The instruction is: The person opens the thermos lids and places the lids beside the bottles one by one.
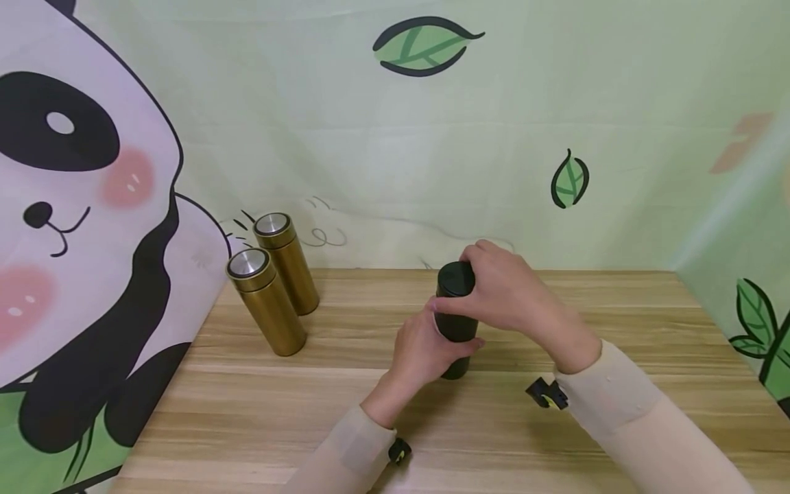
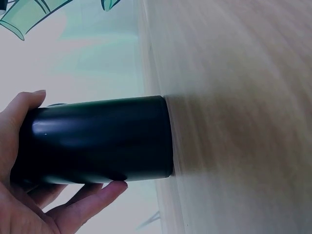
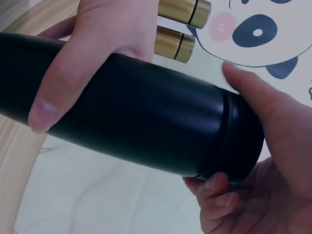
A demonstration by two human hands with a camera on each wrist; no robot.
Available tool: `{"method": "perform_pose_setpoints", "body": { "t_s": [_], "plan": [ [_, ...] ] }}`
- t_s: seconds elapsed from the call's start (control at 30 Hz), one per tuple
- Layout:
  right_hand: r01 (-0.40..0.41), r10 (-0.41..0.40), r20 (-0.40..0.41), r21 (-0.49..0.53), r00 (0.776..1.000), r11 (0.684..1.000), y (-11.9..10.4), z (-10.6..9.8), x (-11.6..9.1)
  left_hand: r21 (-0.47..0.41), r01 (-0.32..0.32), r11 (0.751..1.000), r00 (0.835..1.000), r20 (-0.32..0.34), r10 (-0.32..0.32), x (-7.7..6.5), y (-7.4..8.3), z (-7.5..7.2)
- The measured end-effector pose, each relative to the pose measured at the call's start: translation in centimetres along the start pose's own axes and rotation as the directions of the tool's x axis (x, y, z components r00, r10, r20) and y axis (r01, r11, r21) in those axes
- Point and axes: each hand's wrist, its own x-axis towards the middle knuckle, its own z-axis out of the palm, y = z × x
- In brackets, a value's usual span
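Note:
A black thermos bottle [image 1: 455,329] stands upright on the wooden table, its base against the wood in the left wrist view. My left hand [image 1: 426,346] is wrapped round the bottle's body, thumb across the near side. Higher up, my right hand [image 1: 503,288] grips the lid [image 3: 243,141] between thumb and curled fingers. A seam between lid and body shows in the right wrist view, with the lid seated on the bottle. Part of the body is hidden behind my left hand in the head view.
Two gold thermos bottles with silver-topped lids stand to the left, one gold bottle [image 1: 271,309] nearer and another gold bottle [image 1: 296,267] behind it. The wooden table [image 1: 555,446] ends at a pale green backdrop [image 1: 345,158] printed with leaves and a panda.

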Motion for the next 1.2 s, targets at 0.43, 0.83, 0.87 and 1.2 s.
{"method": "perform_pose_setpoints", "body": {
  "t_s": [0.43,0.83,0.87,1.2],
  "plan": [
    [0.004,-0.004,-0.013,-0.044,1.000,0.999,0.0,0.1,0.1,0.017,-0.001,1.000,1.000,0.027,0.001,0.1,-0.1,0.0],
    [0.027,-0.026,0.007,-0.032,1.000,0.999,0.3,0.0,0.3,0.011,-0.016,1.000,0.998,0.054,0.015,0.4,-0.1,-0.3],
    [0.029,-0.029,0.013,-0.032,1.000,0.999,0.3,-0.1,0.3,0.008,-0.016,1.000,0.998,0.055,0.016,0.4,-0.1,-0.4],
    [0.076,-0.075,0.072,-0.020,0.995,0.997,0.8,-0.6,0.7,-0.002,-0.032,0.999,0.998,0.063,0.032,0.6,-0.1,-0.5]
  ]
}}
